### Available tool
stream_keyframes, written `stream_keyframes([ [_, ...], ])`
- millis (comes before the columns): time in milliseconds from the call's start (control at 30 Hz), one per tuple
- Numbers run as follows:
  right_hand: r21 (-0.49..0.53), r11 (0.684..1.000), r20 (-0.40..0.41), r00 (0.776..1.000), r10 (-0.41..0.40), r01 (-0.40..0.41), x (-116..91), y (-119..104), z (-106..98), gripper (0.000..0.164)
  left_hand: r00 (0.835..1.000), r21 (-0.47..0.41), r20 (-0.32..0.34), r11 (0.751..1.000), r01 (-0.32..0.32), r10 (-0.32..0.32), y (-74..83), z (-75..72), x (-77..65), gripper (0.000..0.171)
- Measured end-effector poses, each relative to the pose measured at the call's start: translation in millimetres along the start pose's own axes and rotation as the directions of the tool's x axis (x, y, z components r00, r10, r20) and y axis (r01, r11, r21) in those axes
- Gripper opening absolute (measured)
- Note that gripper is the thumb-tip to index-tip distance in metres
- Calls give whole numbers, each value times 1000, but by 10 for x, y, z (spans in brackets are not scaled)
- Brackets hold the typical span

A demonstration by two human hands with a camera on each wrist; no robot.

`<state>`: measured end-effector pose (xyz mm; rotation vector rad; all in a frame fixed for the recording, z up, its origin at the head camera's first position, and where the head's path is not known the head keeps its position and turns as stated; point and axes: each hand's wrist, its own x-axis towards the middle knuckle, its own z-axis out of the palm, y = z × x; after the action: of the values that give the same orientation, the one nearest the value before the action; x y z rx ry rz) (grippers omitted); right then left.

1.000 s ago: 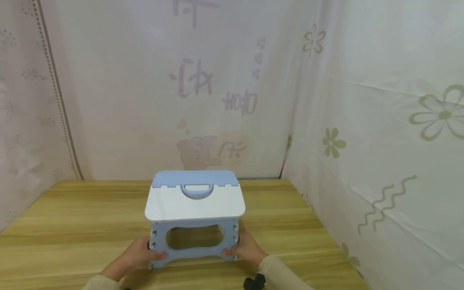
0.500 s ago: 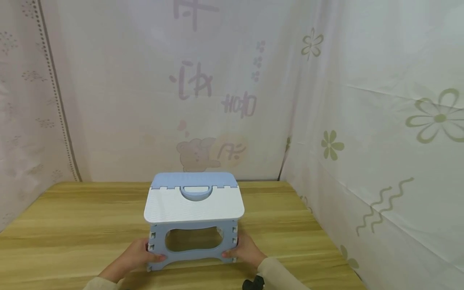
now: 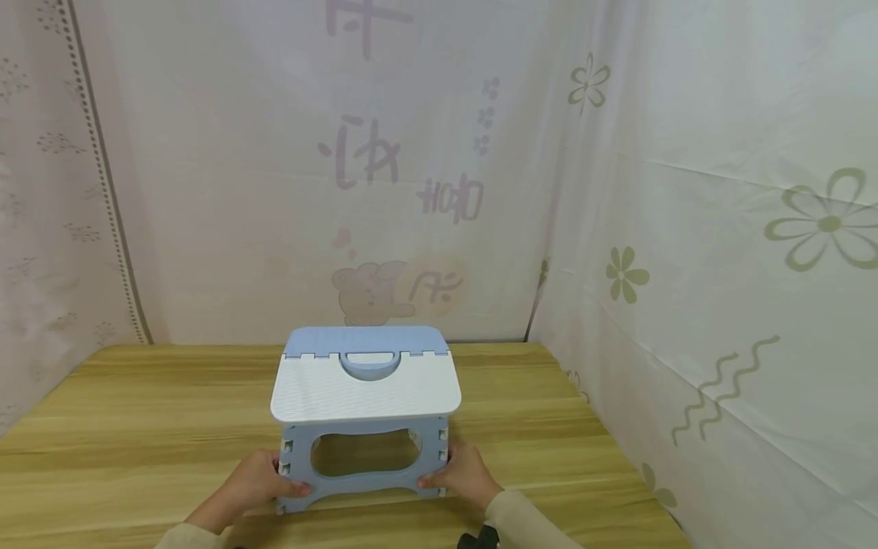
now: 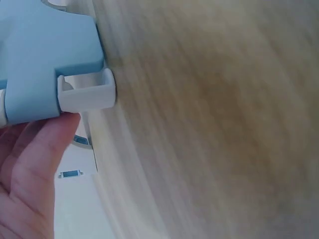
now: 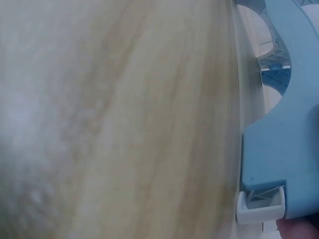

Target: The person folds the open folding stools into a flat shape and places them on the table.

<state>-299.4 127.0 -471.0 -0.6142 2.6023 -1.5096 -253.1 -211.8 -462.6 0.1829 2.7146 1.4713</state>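
Folding stool (image 3: 366,400), one, pale blue and white, unfolded and upright; placed at mid-width over the near part of the surface (image 3: 171,412), between both hands. Contact of all feet with surface: cannot tell.

Nearest: right sleeve (image 3: 535,526), beige; left sleeve (image 3: 188,537), beige, mostly cut off at lower edge of head view. Black fitting (image 3: 480,540), beside right sleeve; purpose unclear.

Left hand (image 3: 264,480): clamped on left edge of front leg panel (image 3: 363,482), low down; thumb on front face, fingers around edge, partly hidden. Right hand (image 3: 466,474): matching grip at right edge, thumb in front, fingers largely out of sight. Hands well apart, one per side. White caps at panel ends, left cap (image 4: 87,99) and right cap (image 5: 261,214), close to fingers in wrist views.

Handling, by judgement: apparently a two-handed steadying hold. Best done with equal pressure on both sides, thumbs flat, fingertips clear of hinge gaps. Shift both sides together, without twisting; square up gently; seat every foot evenly before release. Avoid hard inward squeezing: possible folding at side hinges.

Farther: seat top, white in front, blue rear section (image 3: 366,339) behind, with curved handle (image 3: 370,372) at centre joint.

Farthest: back cloth (image 3: 240,229), pale, with faint bear print (image 3: 366,293); right cloth (image 3: 720,290), with greenish flower prints.
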Motion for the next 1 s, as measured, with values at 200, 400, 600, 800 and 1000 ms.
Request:
stream_keyframes([
  [200,11,1000,-7,1000,8,-8,-6,12,-7,42,1000,20,-5,1000,-1,1,4,-1,1,36],
  [400,47,999,11,1000,7,-7,-12,37,-1,44,1000,21,-11,1000,-13,13,-27,7,6,32],
  [600,81,997,34,999,9,-11,-11,55,-8,46,998,4,-57,1000,26,-26,-5,41,17,42],
  [800,74,997,41,999,-3,0,-1,48,-23,47,994,-34,-88,997,68,-71,28,64,37,57],
  [1000,52,999,43,999,-10,8,1,40,-19,48,995,-45,-73,997,69,-73,23,57,44,59],
])
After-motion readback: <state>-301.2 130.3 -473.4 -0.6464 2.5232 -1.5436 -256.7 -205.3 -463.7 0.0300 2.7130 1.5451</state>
